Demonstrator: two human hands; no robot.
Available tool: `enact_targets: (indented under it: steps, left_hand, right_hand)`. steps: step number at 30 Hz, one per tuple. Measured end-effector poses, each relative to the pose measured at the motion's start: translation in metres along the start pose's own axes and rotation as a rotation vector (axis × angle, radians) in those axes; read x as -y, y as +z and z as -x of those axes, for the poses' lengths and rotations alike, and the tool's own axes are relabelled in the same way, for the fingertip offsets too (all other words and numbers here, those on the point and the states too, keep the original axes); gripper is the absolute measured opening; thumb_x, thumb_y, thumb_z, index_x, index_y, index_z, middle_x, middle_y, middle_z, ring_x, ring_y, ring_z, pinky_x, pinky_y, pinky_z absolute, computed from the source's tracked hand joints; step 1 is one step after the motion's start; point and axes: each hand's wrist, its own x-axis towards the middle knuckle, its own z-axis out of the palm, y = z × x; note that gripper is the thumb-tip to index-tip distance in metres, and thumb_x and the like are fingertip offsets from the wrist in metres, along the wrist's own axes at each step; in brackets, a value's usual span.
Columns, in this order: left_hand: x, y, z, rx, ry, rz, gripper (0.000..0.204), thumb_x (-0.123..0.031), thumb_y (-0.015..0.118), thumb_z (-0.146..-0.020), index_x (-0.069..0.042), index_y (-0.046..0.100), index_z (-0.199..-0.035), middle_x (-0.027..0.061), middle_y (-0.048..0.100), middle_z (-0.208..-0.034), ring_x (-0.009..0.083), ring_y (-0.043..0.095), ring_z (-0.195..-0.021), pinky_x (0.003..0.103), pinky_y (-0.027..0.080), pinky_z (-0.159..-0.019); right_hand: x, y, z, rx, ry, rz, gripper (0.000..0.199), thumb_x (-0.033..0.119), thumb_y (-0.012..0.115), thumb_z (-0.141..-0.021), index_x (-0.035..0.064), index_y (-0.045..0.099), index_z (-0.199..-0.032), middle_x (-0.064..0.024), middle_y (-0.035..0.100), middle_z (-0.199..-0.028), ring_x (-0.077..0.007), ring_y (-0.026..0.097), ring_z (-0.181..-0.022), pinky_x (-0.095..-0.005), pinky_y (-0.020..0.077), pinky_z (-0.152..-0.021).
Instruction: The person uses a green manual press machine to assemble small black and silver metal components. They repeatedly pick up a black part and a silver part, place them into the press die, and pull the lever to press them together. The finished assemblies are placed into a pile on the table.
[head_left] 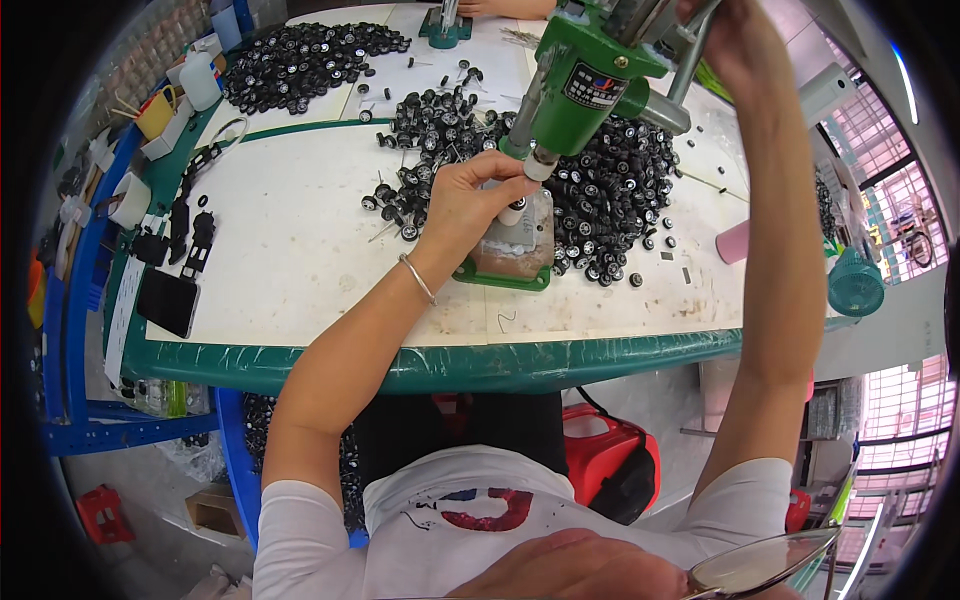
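Observation:
A green hand press [590, 90] stands on the bench, its ram with a whitish tip [541, 165] pointing down. My left hand [470, 200] reaches in under it, thumb and fingers pinched together. What they hold is too small to make out. Just below the fingertips a small white holder [512, 213] with a dark top stands on the press base [520, 255]. My right hand [735, 50], raised at the upper right, is closed at the metal lever [693, 50]; its fingers are partly cut off and blurred. Piles of small black wheels [615, 190] surround the press.
Another wheel pile [310, 60] lies at the far left, near a second small press [445, 28] and another person's arm [505, 8]. A phone [168, 302] and black plastic parts [200, 240] lie at left. A pink cup [733, 243] stands at right. A green-covered edge [470, 368] borders the bench.

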Motion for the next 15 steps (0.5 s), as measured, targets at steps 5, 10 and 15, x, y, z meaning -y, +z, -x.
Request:
enact_targets:
  steps: [5,10,15]
  left_hand:
    - [0.002,0.005,-0.005,0.027,0.011,-0.001,0.012,-0.007,0.074,-0.075,-0.003,0.073,-0.086,-0.0026,0.067,-0.082,0.0056,0.059,-0.076,0.022,0.046,-0.069]
    - [-0.004,0.001,0.000,0.028,-0.018,-0.027,0.009,-0.001,0.072,-0.078,-0.002,0.072,-0.087,-0.0007,0.065,-0.086,0.0075,0.058,-0.080,0.023,0.045,-0.076]
    - [-0.003,0.002,0.000,0.028,-0.039,-0.033,0.010,-0.002,0.072,-0.078,-0.002,0.072,-0.089,-0.0011,0.065,-0.086,0.0075,0.057,-0.080,0.023,0.045,-0.076]
  right_hand:
    - [0.002,-0.007,-0.026,0.005,-0.006,-0.067,0.018,0.025,0.052,-0.097,0.0086,0.053,-0.087,0.0037,0.040,-0.056,-0.0046,0.030,-0.037,-0.0191,0.0212,-0.029]
    - [0.009,0.022,0.002,-0.215,-0.214,0.080,0.020,0.026,0.058,-0.094,0.0092,0.052,-0.085,0.0074,0.034,-0.055,-0.0020,0.027,-0.038,-0.0181,0.0163,-0.032]
    - [0.015,0.030,0.036,-0.077,-0.529,0.068,0.023,0.029,0.060,-0.093,0.0116,0.051,-0.081,0.0102,0.030,-0.054,-0.0008,0.021,-0.039,-0.0185,0.0151,-0.034]
